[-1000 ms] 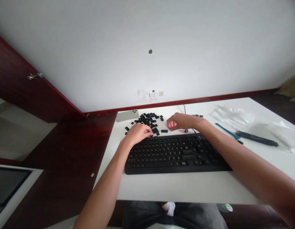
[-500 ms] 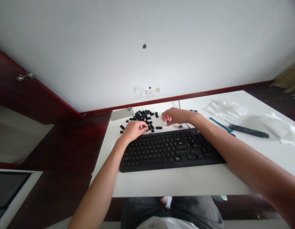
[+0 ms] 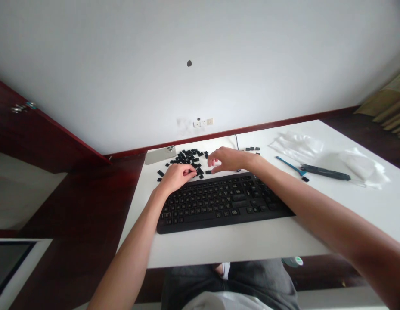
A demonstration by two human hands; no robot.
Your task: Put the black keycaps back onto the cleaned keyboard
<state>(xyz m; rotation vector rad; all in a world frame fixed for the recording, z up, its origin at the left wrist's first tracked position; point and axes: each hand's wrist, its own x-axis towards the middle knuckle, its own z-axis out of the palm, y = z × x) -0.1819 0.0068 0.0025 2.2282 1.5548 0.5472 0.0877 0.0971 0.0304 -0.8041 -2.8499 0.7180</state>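
A black keyboard (image 3: 219, 202) lies on the white table (image 3: 251, 241) in front of me. Behind it is a pile of several loose black keycaps (image 3: 188, 156). My left hand (image 3: 176, 176) rests at the keyboard's back left corner. Its fingers are curled, with the tips pinched on a keycap at the near edge of the pile. My right hand (image 3: 225, 159) hovers just right of the pile, fingers bent and apart, above a single keycap (image 3: 208, 172). Nothing shows in that hand.
A phone (image 3: 160, 155) lies face down at the table's back left corner. A few more keycaps (image 3: 253, 149) sit behind my right wrist. To the right lie a blue tool (image 3: 288, 165), a black tool (image 3: 325, 173) and crumpled clear plastic (image 3: 348, 165). Dark wooden floor lies left of the table.
My right hand has moved left towards the keycap pile and its fingers have loosened. My left hand stays at the pile's edge. The view has shifted, so everything sits further left.
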